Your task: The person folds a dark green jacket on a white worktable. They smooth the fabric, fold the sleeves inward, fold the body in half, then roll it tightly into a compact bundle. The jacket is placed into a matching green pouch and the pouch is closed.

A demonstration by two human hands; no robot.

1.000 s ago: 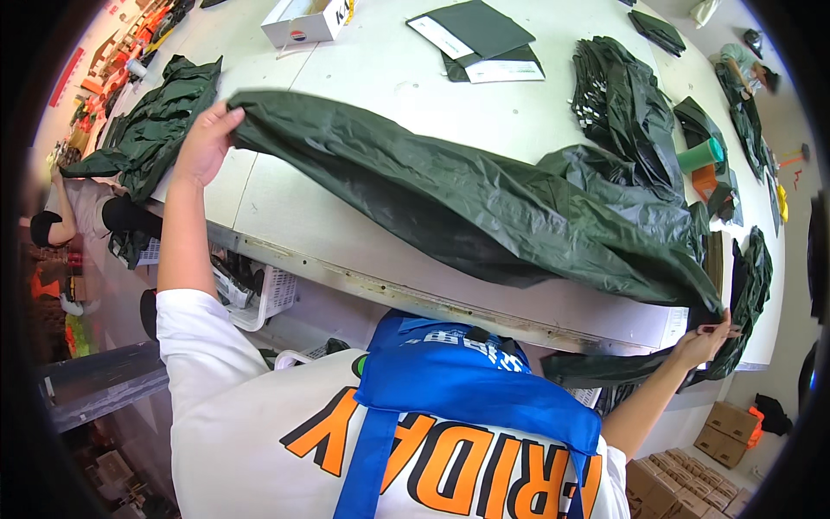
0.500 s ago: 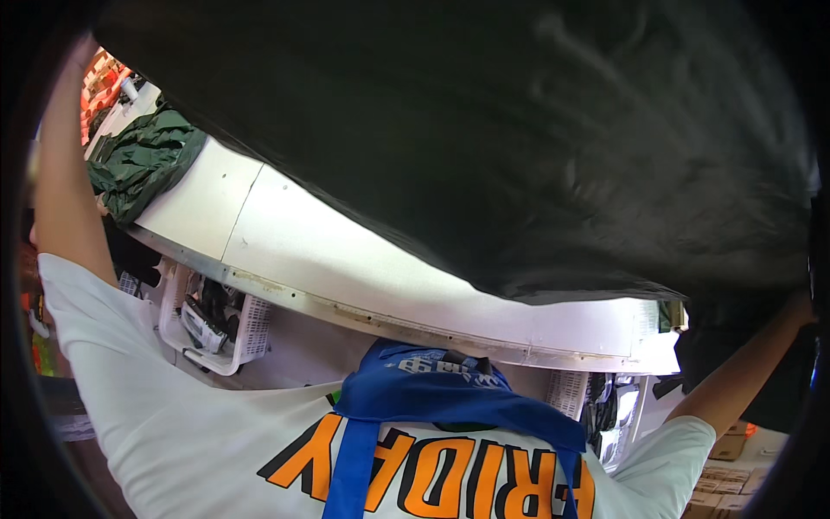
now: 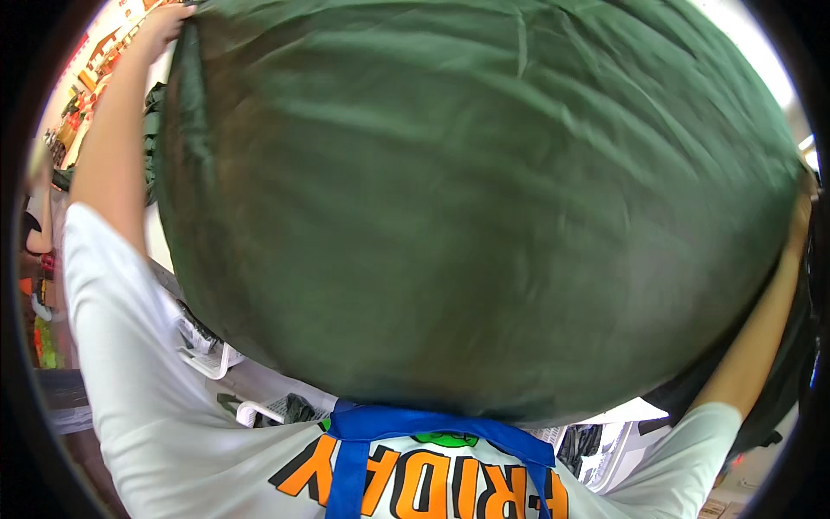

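A large sheet of dark green fabric [image 3: 467, 225] is stretched up between my raised arms and fills most of the view. It bulges, with creases fanning across its top and right, and its lower edge hangs close to my chest. At the upper left my left hand [image 3: 166, 28] is closed on the fabric's corner. My right hand [image 3: 804, 203], partly cut off at the right rim, holds the opposite edge, its fingers only partly visible. The fabric hides most of the white worktop.
Beneath the worktop stand white plastic baskets [image 3: 212, 362] with dark packaged items. More green cloth [image 3: 154, 130] lies beyond my left arm. Another person's arm [image 3: 39, 227] shows at the far left. Dark cloth [image 3: 782, 346] hangs below my right forearm, with cardboard boxes [image 3: 713, 509] at the lower right.
The fabric has spread and dropped lower, now covering most of the worktop and showing green instead of near black. My left hand has come into fuller view, and my right hand has risen.
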